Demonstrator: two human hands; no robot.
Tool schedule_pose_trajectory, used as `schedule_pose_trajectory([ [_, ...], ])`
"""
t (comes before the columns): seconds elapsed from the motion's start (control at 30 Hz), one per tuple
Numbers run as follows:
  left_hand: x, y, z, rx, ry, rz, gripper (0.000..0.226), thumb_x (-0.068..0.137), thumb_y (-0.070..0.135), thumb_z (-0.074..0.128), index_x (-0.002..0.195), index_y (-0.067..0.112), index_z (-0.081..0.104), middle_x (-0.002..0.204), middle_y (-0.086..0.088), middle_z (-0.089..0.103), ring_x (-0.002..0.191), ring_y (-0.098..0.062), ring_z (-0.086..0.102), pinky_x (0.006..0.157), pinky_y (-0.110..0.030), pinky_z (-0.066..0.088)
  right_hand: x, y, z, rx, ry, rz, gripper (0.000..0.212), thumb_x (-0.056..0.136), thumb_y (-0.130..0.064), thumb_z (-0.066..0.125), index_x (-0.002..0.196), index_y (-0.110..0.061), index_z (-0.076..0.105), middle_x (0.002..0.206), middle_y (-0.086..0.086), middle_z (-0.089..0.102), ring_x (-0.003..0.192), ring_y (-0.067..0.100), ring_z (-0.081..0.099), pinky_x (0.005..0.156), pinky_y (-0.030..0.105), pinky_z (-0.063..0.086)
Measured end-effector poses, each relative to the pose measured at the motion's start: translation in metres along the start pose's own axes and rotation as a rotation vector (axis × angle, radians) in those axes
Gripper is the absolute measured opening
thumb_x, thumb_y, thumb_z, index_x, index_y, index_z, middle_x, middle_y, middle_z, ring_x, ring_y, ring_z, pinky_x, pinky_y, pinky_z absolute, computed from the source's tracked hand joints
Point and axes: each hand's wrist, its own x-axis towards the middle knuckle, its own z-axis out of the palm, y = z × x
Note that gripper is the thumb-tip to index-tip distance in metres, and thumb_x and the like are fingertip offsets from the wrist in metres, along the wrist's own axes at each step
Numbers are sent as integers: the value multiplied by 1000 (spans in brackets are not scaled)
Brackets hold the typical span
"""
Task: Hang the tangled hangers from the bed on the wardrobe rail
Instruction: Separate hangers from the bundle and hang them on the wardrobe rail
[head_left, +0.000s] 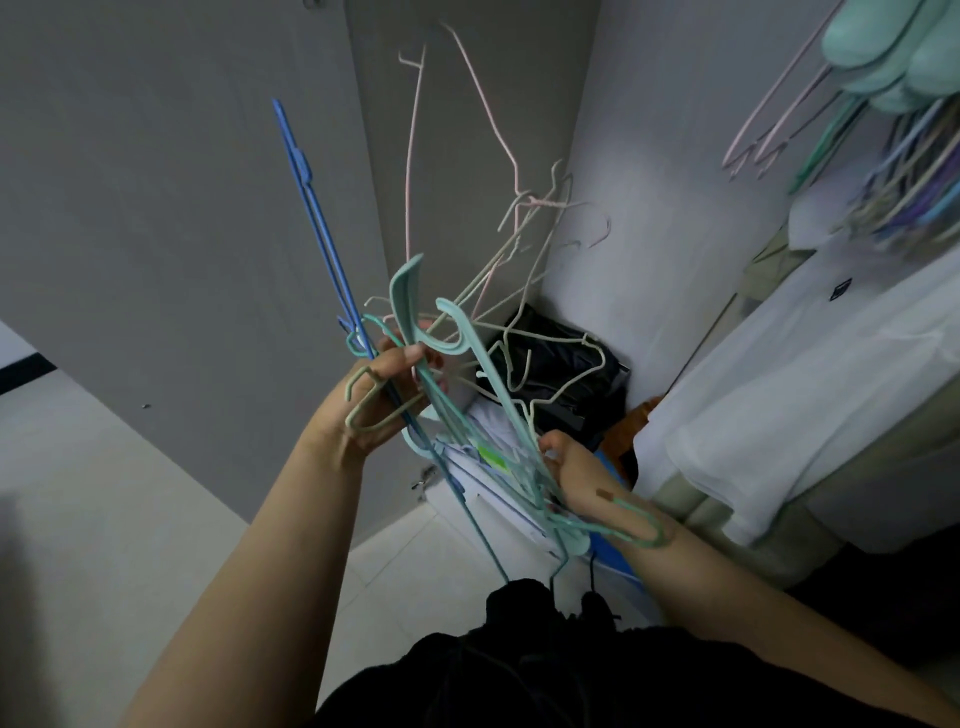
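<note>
You're mid-untangle, not hanging yet. The tangled hangers (457, 364) are off the bed and up in front of you at the wardrobe, centre frame.

At 9 o'clock of the bundle: the blue hanger (311, 208) sticks up toward 11 o'clock, its lower end running down past your left hand (382, 395). Left hand's fingers are curled round the knot, gripping blue, teal and cream wires together, with a cream hook looped over the back of the hand.

Centre: the teal hangers (447, 332) cross at the grip. Pink and cream wire hangers (498, 135) fan out toward 12–1 o'clock.

At 5 o'clock of the bundle: your right hand (569, 462) reaches into the lower part of the tangle. The fingers look curled among the teal bars, but I can't tell whether they actually pinch one. A teal hook lies across the right forearm.

Next move, my read: hold the knot steady with the left, work one hanger free with the right, and mind the hook on the forearm. Then carry it to the hung hangers (883, 104) at 2 o'clock. The rail itself isn't in view.

Containers: the wardrobe bay holds a black bag (566, 358) on the floor at the back, folded white stuff in front of it, and white garments (805, 374) hanging at 3 o'clock.
</note>
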Motion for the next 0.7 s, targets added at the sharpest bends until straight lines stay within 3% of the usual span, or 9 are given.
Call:
schedule_pose_trajectory([
  [0.1,-5,-1,-6,5,19,-18,68,44,26,94,98,6,58,81,-5,65,77,-18,64,67,-33,55,2,-9,-7,157,-157,103,16,96,-16,47,81,-10,47,65,12,50,40,17,52,39,25,39],
  [0.17,-7,-2,-11,-1,24,-12,60,44,24,94,92,10,62,76,-3,64,75,-16,64,64,-34,55,8,-7,-7,41,-194,90,19,100,-16,45,83,-11,51,58,8,57,47,24,49,48,32,45],
  [0.27,-11,-5,-12,58,5,-10,57,46,26,93,92,15,62,74,-3,59,73,-17,59,66,-33,51,8,-3,-3,-211,-349,128,20,98,-36,47,94,-20,58,85,13,65,78,31,60,79,44,50],
  [0.33,-14,-9,-9,111,-12,-18,47,44,28,94,82,17,68,72,-4,57,70,-16,57,66,-32,48,2,-6,-1,-255,-493,247,23,97,-45,44,103,-27,58,97,5,66,83,24,62,77,36,51],
  [0.43,-17,-13,2,135,-68,-1,40,47,27,93,78,18,70,70,-2,58,65,-14,58,63,-28,51,-10,-22,2,-289,-606,315,22,99,-40,44,100,-22,57,72,-7,63,58,11,57,58,26,48],
  [0.5,-19,-14,6,117,-59,-15,40,46,29,94,77,19,71,68,0,57,62,-12,58,60,-27,51,-3,-28,1,-427,-491,282,28,98,-36,49,113,-15,59,78,-5,65,61,12,59,55,26,49],
  [0.57,-20,-12,6,105,-53,-11,38,48,32,94,75,21,69,67,1,55,60,-12,56,58,-27,50,8,-36,-6,-515,-177,53,15,96,-21,55,105,-14,64,85,0,65,67,14,60,63,35,54],
  [0.63,-20,-9,9,120,-86,1,35,54,32,91,78,22,67,68,3,56,60,-11,56,57,-26,49,10,-54,-14,-310,211,-249,17,95,-13,54,84,-24,63,78,0,66,66,16,60,75,41,55],
  [0.7,-21,-6,16,165,-103,2,46,55,33,91,89,18,64,70,3,58,62,-11,58,59,-25,50,3,-88,-14,-10,313,-429,18,97,-18,50,86,-23,63,79,0,66,70,17,60,73,35,54],
])
